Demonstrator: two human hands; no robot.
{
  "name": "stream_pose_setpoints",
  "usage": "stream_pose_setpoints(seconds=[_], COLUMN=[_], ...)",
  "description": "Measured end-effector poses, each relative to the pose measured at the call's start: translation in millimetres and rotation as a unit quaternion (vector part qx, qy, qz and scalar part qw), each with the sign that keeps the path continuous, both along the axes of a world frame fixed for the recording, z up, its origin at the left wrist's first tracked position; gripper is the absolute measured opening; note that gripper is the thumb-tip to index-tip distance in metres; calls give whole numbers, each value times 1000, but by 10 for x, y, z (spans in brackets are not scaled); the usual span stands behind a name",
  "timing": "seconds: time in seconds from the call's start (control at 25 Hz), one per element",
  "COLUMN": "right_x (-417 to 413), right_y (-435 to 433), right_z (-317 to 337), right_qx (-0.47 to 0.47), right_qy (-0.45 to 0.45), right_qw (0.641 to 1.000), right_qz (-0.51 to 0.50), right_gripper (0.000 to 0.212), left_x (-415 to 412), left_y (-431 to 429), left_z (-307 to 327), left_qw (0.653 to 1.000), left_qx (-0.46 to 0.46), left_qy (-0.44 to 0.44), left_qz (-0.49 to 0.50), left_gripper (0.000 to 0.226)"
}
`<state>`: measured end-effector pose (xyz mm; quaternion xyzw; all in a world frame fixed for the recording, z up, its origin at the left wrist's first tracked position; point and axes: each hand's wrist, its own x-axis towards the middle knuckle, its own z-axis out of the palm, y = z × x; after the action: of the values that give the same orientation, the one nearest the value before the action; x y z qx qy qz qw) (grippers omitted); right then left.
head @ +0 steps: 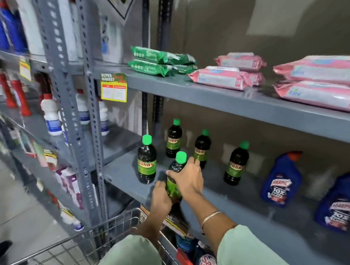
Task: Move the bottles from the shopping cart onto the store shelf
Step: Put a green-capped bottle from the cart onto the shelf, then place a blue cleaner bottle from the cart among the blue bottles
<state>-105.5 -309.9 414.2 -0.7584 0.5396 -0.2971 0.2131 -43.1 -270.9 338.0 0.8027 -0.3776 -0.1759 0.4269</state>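
Shelf [193, 194] carries 4 standing bottles: one at L [146, 160], two behind [174, 139] [201, 149], one to R [235, 164]. 5th bottle [175, 177] at front edge, btwn L hand [160, 196] and R hand [187, 179]. Jugs [280, 180] further R on same shelf. Packs [226, 78] on shelf above. Cart [74, 247] below, in front.

Held bottle's [173, 183] base hidden behind the left hand [160, 200]; left shelving [16, 100] blurred.
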Motion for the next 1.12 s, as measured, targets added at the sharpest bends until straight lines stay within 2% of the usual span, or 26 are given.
stream_pose_setpoints(seconds=[0.16, 0.24, 0.36, 0.4, 0.48, 0.52, 0.6, 0.68, 0.76, 0.8, 0.88, 0.96, 1.04, 1.12], right_x=[138, 139, 70, 33, 2, 12, 82, 228, 328, 330, 308, 267, 297, 342], right_y=[-79, -20, 188, 284, 566, 714, 930, 1006, 992, 983, 1036, 1070, 1056, 978], right_z=[-70, -142, -365, -465, -755, -916, -1272, -1750, -2352, -2611, -3163, -3573, -3837, -3973], right_qx=[-6, -8, -42, -70, -111, -117, -103, -16, 141, 217, 315, 353, 382, 389], right_qy=[-4, -28, -116, -142, -139, -108, -19, 115, 257, 288, 319, 356, 371, 365], right_qw=[1000, 1000, 990, 985, 984, 987, 984, 969, 930, 908, 869, 837, 820, 822], right_qz=[1, -2, -62, -70, -23, 26, 141, 218, 223, 214, 209, 217, 209, 201], right_gripper=[73, 76, 71, 62, 42, 33, 19, 15, 23, 27, 34, 37, 37, 39], left_x=[121, 140, 251, 276, 378, 415, 529, 646, 651, 604, 539, 453, 400, 404], left_y=[-58, 1, 241, 365, 683, 867, 1158, 1380, 1592, 1674, 1764, 1764, 1731, 1677], left_z=[-35, -27, -189, -250, -560, -730, -1167, -1656, -2159, -2347, -2869, -3277, -3559, -3659], left_qw=[999, 998, 999, 999, 996, 993, 986, 962, 907, 883, 846, 824, 803, 790], left_qx=[-14, -24, -23, -31, -57, -54, 14, 134, 208, 238, 275, 257, 239, 223], left_qy=[30, 46, 28, 27, 18, 19, 68, 168, 323, 367, 418, 469, 511, 536], left_qz=[-7, -43, -41, -12, 63, 102, 155, 166, 171, 171, 184, 188, 192, 199], left_gripper=[30, 35, 72, 72, 48, 36, 22, 22, 27, 29, 37, 38, 37, 36])
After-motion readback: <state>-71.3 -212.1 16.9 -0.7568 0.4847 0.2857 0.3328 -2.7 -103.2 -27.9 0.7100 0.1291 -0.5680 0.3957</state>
